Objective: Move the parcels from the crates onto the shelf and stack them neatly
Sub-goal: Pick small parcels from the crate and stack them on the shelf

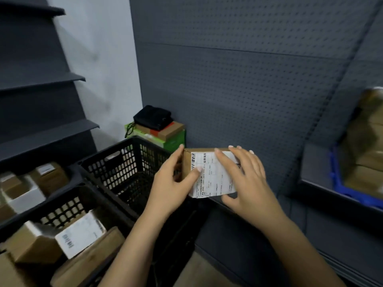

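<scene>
One labelled parcel (pixel 211 179) gripped between left hand (pixel 170 183) and right hand (pixel 248 183), its underside hidden.

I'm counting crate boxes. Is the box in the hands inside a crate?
Out. The left hand and right hand hold the labelled box up beside the black crate, not inside it.

both forearms bare, extended forward, converging. left hand (pixel 173 183) grips the parcel (pixel 209 179) at its left side, thumb lying on the top face. right hand (pixel 246 183) over the top, fingers spread to far edge, thumb at near edge
</scene>
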